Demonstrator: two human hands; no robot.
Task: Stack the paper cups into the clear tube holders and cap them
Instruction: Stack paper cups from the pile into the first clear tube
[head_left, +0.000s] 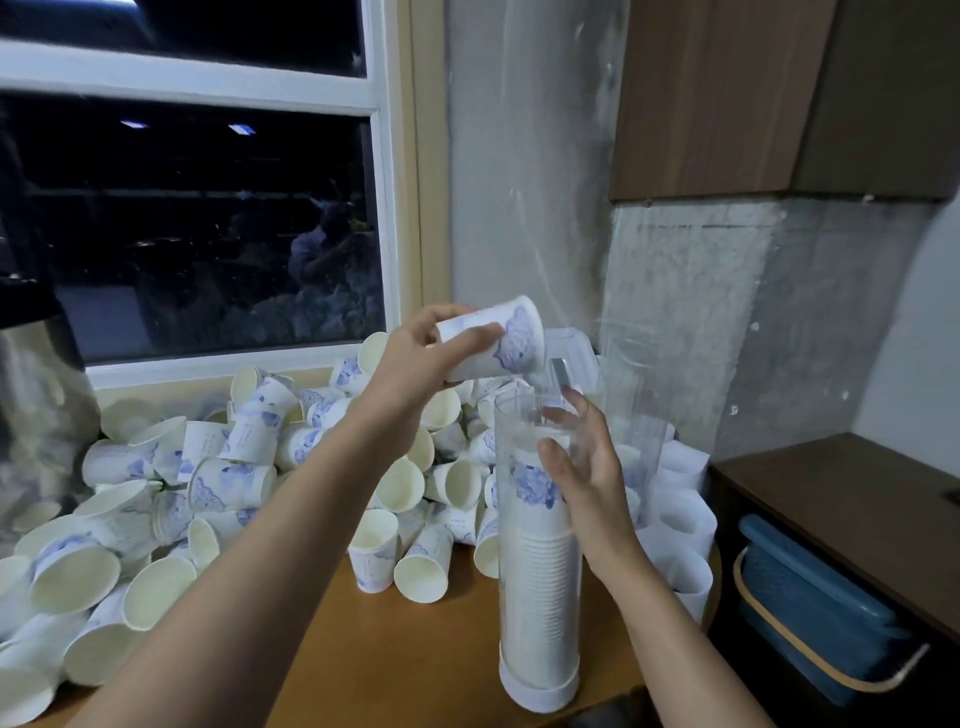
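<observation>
Seen from the head camera, the left hand (415, 358) reaches in from the lower left and grips a single paper cup (498, 338) by its body, thumb on the near side and fingers curled over the far side. That cup, white with a blue floral print, lies tilted on its side with its mouth turned to the right, just above the open top of the clear tube holder (537, 613). The right hand (592, 467) wraps loosely around the holder's upper part, thumb across the front and fingers showing through the plastic behind. The holder stands upright on the wooden table (389, 654), seated in a white base cap (540, 691), and a nested stack of cups (540, 566) fills it to a little below its rim. A pile of loose paper cups (223, 467) lies heaped on the table to the left and behind, up against the window (208, 208), whose glass is dark. A second clear tube (641, 415) stands just behind the right hand. To the right, a blue lidded bin (810, 597) sits under a dark cabinet (857, 493).
</observation>
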